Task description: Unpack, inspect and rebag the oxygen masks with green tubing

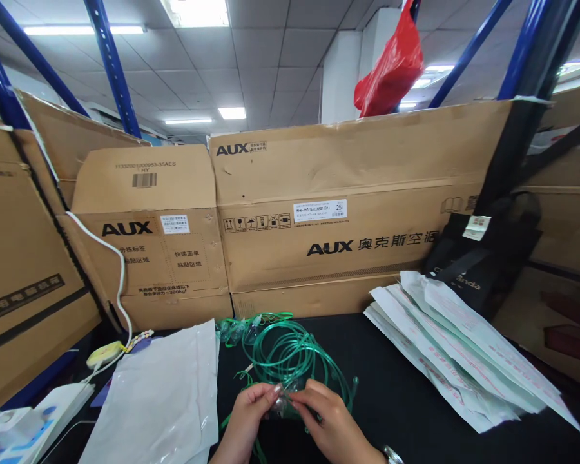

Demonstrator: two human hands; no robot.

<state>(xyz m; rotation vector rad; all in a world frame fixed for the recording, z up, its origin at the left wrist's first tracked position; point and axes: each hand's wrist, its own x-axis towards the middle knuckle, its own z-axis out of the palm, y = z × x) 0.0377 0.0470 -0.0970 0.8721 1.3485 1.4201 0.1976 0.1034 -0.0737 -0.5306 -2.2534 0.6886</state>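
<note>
My left hand (256,410) and my right hand (329,412) meet low in the middle, fingertips pinched. Between them is a small clear plastic fitting (280,405), mostly covered by the fingers, so its exact kind does not show. Just beyond lies a loose coil of green transparent tubing (290,354) on the black tabletop. Green-tinted clear plastic pieces (239,330) with green straps rest behind the coil, against the cardboard. A thin green strap (244,380) hangs down beside my left hand.
White plastic mailing bags (169,386) lie left of the tubing; a fanned stack of white packets (459,354) lies right. A white power strip (53,419) with a cable sits at far left. Cardboard panels (357,258) wall the back, and a black bag (483,258) leans at right.
</note>
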